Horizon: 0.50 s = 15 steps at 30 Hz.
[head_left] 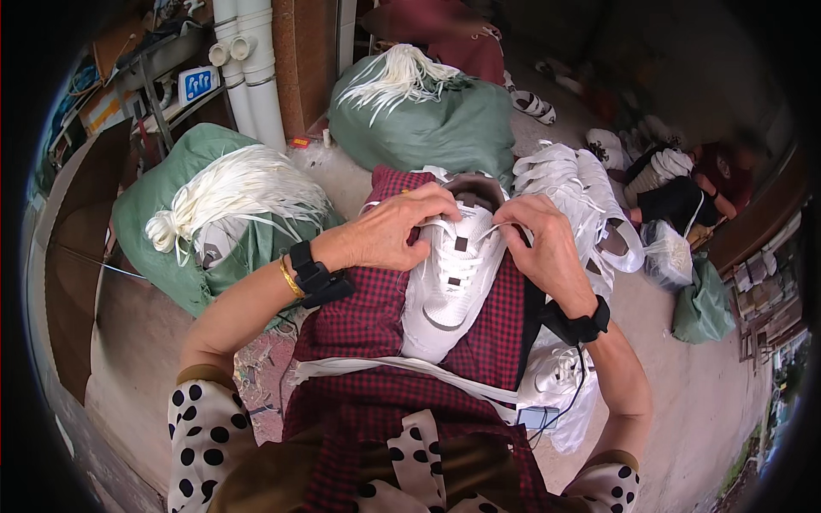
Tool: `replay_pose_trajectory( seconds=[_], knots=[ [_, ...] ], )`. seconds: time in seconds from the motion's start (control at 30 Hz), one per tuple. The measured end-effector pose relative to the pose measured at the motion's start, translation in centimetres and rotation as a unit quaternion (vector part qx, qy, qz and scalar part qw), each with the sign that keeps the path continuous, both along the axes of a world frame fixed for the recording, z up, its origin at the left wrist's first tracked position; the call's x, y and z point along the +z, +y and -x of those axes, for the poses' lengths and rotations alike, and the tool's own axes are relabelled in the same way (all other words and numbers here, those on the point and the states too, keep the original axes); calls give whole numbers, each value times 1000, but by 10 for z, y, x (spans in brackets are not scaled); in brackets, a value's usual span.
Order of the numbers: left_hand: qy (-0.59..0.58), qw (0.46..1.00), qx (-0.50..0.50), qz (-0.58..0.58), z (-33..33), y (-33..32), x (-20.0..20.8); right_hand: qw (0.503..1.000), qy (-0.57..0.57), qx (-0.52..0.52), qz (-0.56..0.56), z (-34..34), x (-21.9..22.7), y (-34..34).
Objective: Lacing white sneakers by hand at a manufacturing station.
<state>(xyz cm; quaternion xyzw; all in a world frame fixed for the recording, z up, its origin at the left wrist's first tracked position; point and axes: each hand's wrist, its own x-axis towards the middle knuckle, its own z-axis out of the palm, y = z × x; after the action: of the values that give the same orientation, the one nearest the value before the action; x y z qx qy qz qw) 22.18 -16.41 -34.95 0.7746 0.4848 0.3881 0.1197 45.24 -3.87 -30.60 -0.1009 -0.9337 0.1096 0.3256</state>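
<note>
A white sneaker (436, 299) rests on my lap over a red-and-black checked apron (351, 333), its toe toward me and its dark-lined opening away from me. White lace runs through the lower eyelets. My left hand (389, 229) is closed at the upper left of the tongue, pinching a white shoelace (440, 224). On the other side, my right hand (547, 252) pinches the lace near the upper right eyelets. A strip of white laces (410, 367) lies across my lap below the toe.
Two green sacks (154, 201) (359, 141) carry bunches of white laces. White sneakers (569, 184) are piled at my right, with another bagged sneaker (556, 376) below. Another person (705, 184) sits at the far right. A cardboard sheet (73, 256) stands at the left.
</note>
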Motion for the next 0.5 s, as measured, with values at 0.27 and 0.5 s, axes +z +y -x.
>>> replay_pose_trajectory(
  seconds=[0.27, 0.5],
  knots=[
    [26, 999, -18, -18, 10, 9, -5, 994, -106, 29, -13, 21, -11, -41],
    [34, 999, 5, -17, 5, 12, -8, 992, -118, 21, -47, 34, -18, -46]
  ],
)
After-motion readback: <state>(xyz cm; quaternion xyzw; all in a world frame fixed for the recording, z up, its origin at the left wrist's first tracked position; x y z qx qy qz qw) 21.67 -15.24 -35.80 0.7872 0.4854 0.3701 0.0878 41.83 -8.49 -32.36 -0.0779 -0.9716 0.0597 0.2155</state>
